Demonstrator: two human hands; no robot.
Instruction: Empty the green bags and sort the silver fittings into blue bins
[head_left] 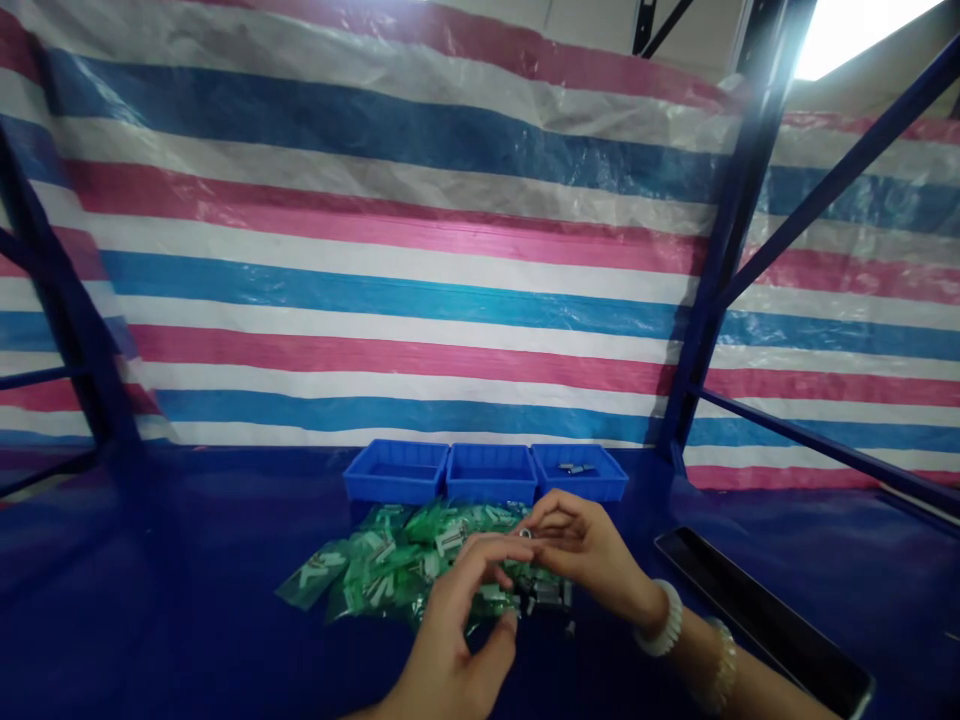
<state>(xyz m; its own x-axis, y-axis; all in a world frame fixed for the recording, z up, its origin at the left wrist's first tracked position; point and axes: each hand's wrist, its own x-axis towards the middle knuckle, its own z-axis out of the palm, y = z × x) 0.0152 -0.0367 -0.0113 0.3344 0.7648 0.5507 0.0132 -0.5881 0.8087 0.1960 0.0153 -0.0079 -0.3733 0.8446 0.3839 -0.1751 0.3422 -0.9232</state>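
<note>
My right hand point(589, 545) is closed, its thumb and fingers pinching a small shiny ring-shaped metal piece point(525, 533). Its exact kind is too small to make out. Close beside it, my left hand point(469, 610) has its thumb and index finger apart, the fingertips near or touching the right fingers. Nothing shows between the left thumb and index finger. Beneath and behind both hands lies a pile of green-tinted clear plastic bags point(405, 560) with white and metal pieces inside. Several loose dark and silvery metal parts point(551, 592) lie under my right hand, partly hidden.
Three blue bins stand in a row behind the bags: a left bin point(396, 488), a middle bin point(491, 490) and a right bin point(600, 490) with a few small metal pieces. A black phone-like slab point(757, 610) lies at right on the blue table point(210, 600). Blue posts point(694, 380) frame it.
</note>
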